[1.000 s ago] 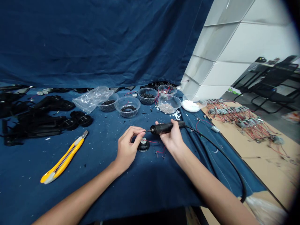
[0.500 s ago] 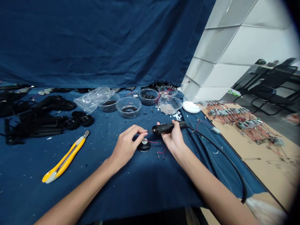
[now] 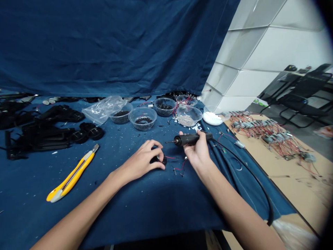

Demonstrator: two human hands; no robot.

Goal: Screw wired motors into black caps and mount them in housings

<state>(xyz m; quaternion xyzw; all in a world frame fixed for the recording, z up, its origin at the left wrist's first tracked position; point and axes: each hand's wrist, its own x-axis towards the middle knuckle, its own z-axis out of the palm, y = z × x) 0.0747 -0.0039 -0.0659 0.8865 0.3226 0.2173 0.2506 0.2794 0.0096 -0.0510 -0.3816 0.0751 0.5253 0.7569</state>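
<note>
My right hand (image 3: 197, 151) grips a black pen-shaped soldering iron (image 3: 191, 139), its thin metal tip pointing left. A black cable (image 3: 249, 177) trails from the iron's back end down to the right. My left hand (image 3: 142, 161) is curved over a small round black part (image 3: 162, 160) on the cloth, hiding most of it. Thin red wires (image 3: 179, 169) run from that part towards the space below the iron. The iron's tip hangs a little apart from my left hand.
Blue cloth (image 3: 104, 208) covers the table, scattered with small bits. A yellow utility knife (image 3: 73, 175) lies left. Clear bowls of small pieces (image 3: 142, 118) stand behind. Black plastic parts (image 3: 47, 133) lie far left. Wired motors sit on cardboard (image 3: 275, 166) right.
My left hand has dropped from beside the iron's tip onto the round part and now covers it. The iron has moved slightly right and away from that part.
</note>
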